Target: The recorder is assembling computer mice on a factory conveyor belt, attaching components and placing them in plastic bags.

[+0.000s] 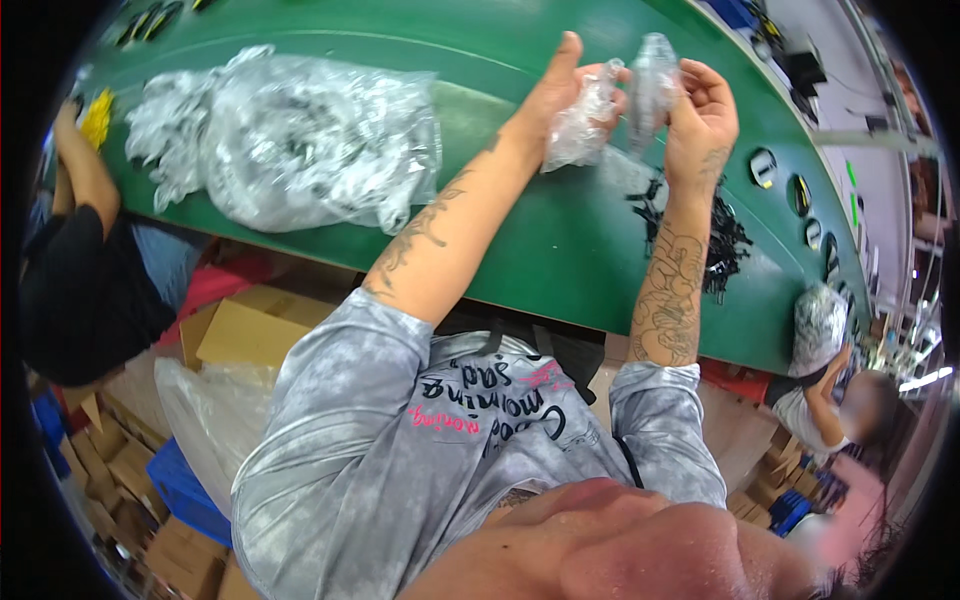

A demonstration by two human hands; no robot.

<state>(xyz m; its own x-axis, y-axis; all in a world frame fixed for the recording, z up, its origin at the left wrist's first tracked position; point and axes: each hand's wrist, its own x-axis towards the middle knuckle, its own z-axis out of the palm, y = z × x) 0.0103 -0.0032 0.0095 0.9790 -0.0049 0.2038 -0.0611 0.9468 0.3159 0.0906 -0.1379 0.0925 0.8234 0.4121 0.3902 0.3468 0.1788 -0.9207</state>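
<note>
Over the green table [540, 240] both my hands are raised in front of me, each with a small clear plastic bag. The crumpled bag [577, 135] lies against the fingers of my left hand [556, 98], which curl round it while the thumb points up. A narrower, greyish bag [655, 85] stands upright in my right hand [700, 125], pinched between thumb and fingers. What is inside either bag cannot be made out. Beneath my right forearm spreads a pile of small black parts [728, 245], partly hidden by the arm.
A large clear bag [320, 145] full of crumpled plastic lies on the left. Round black-and-white items [763, 167] line the right side. Co-workers sit at left [95, 270] and right [815, 410]. An open cardboard box [255, 330] and a blue crate [190, 490] stand below the table.
</note>
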